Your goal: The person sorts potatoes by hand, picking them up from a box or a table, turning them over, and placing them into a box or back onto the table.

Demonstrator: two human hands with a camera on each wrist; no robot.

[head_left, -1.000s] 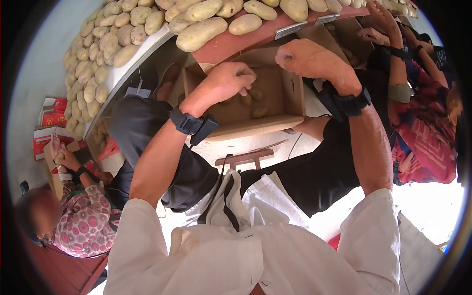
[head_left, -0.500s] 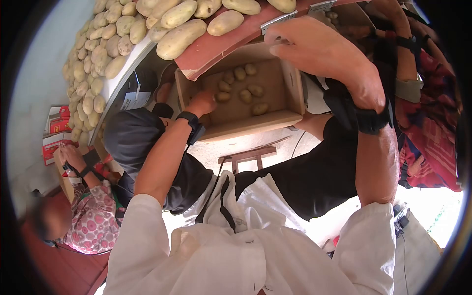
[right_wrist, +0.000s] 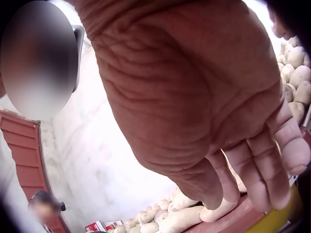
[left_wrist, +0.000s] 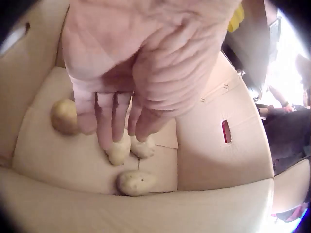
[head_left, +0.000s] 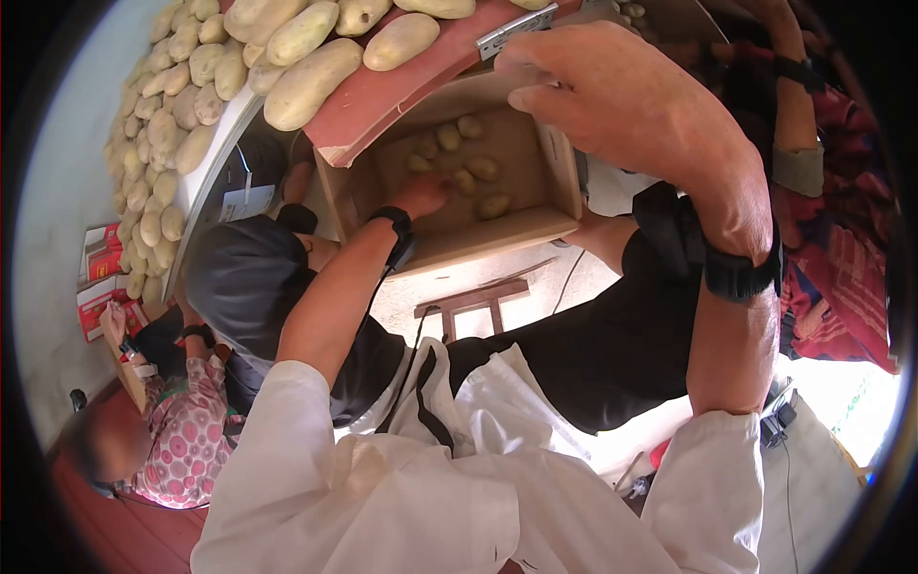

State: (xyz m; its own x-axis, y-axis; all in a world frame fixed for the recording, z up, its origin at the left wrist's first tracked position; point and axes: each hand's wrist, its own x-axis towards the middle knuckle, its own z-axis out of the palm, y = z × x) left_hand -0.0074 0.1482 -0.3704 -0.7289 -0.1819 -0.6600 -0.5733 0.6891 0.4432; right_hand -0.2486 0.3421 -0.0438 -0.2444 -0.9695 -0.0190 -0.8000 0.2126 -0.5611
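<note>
A cardboard box stands under the red table edge with several small potatoes on its floor. My left hand reaches down into it. In the left wrist view that left hand has its fingers straight and pointing down, their tips at a potato, with another potato nearer and a third potato at the left. My right hand hovers over the box's right side, palm open and holding nothing; its fingers are only slightly bent.
Many large potatoes cover the table above the box. A person in a dark cap sits left of the box, another in a patterned shirt at lower left, a third in red at right. A wooden stool stands below.
My left hand went from above the box down to its floor, then shifted right among the small potatoes. My right hand has come closer to the camera and opened out.
</note>
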